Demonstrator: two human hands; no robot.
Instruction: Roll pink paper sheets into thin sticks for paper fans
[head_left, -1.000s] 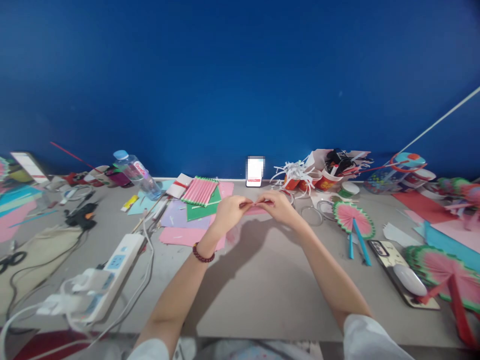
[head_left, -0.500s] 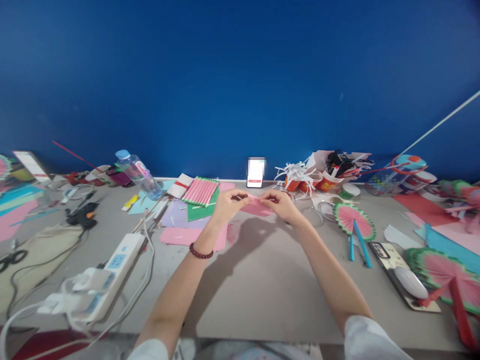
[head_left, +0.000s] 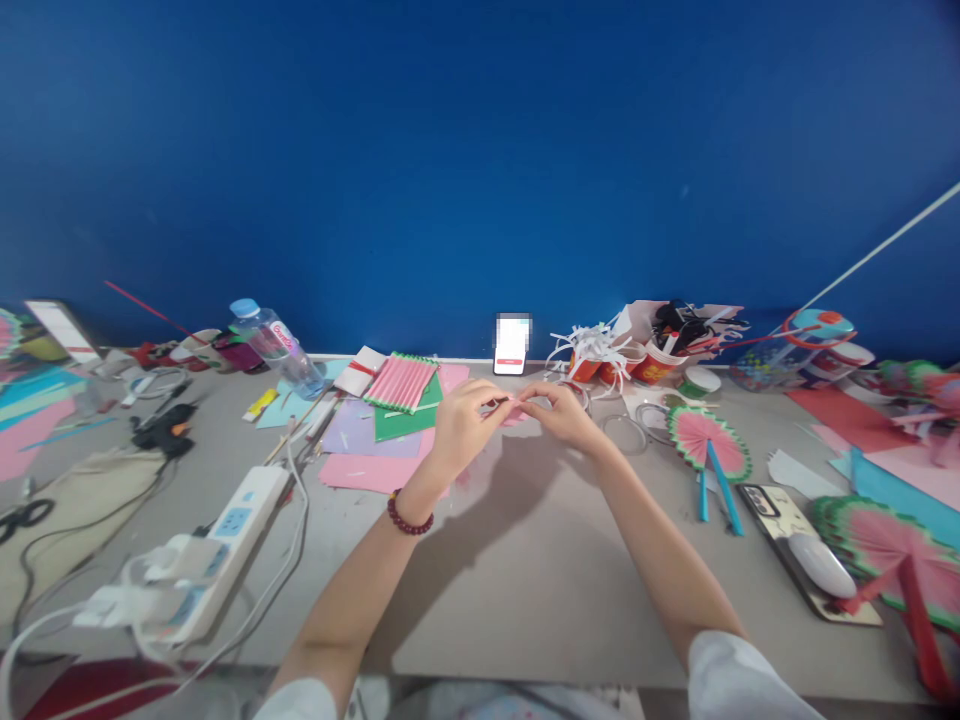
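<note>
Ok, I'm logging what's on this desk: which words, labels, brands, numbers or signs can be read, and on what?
None reads with certainty.
Bottle: label lettering too blurred.
Standing phone: top pixelated, the rest too small.
Red cup: marking too small and blurred.

From where I stand, what's being worked is a piece of pink paper [head_left: 514, 412], small to the eye because the fingers cover much of it. It is caught at its upper part between the left hand [head_left: 463, 425] and the right hand [head_left: 561, 414], whose fingertips pinch it almost side by side. A plain pink patch shows just below those fingertips, on the wearer's side. I can't make out its full outline or any creases, nor whether its lower edge touches the table [head_left: 525, 600].
</note>
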